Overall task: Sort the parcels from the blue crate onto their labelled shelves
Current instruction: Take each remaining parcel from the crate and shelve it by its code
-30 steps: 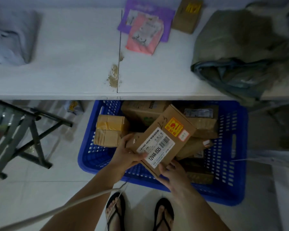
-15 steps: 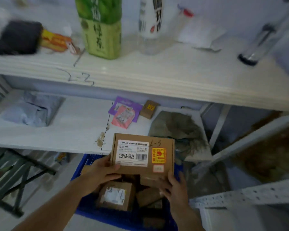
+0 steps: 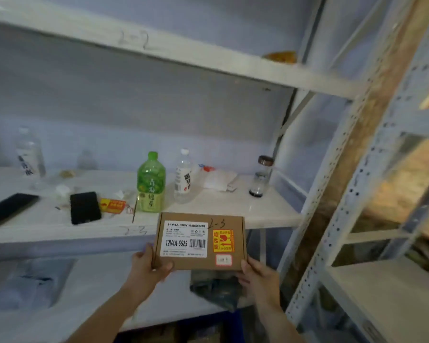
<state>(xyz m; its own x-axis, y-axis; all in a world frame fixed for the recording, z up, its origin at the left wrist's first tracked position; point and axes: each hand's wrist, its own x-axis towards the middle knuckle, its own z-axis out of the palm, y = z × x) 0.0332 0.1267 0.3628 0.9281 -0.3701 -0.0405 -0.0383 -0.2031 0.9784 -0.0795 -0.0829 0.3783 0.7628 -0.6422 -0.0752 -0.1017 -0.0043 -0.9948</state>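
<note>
In front of the middle shelf, at its front edge:

- Cardboard parcel: I hold it between both hands, its printed face turned toward me and its long sides level. It touches no shelf.
- Left hand: I grip the parcel's lower left corner. My thumb lies across the front face, and my fingers curl behind the left edge.
- Right hand: I grip the lower right corner from below. My thumb is against the edge, and my fingers are hidden behind the box.
- The parcel rises above both hands, so most of its face is uncovered.
- White label: on the left half of the face, reading "12V4A-5525" beside a barcode.
- Yellow sticker: to the right of the label. A handwritten "2-3" sits above it.
- Shelf marking: handwriting on the middle shelf's front edge, just left of the parcel. It is too blurred to read with certainty.
- Green bottle and clear bottle: upright on the middle shelf, behind the parcel's top edge.
- Black phone: flat on the same shelf, to the left of the bottles.
- Glass jar: upright near the shelf's right end.
- Dark bag: on the lower shelf, beneath the parcel.
- Blue crate: only an edge shows, under the lower shelf.
</note>
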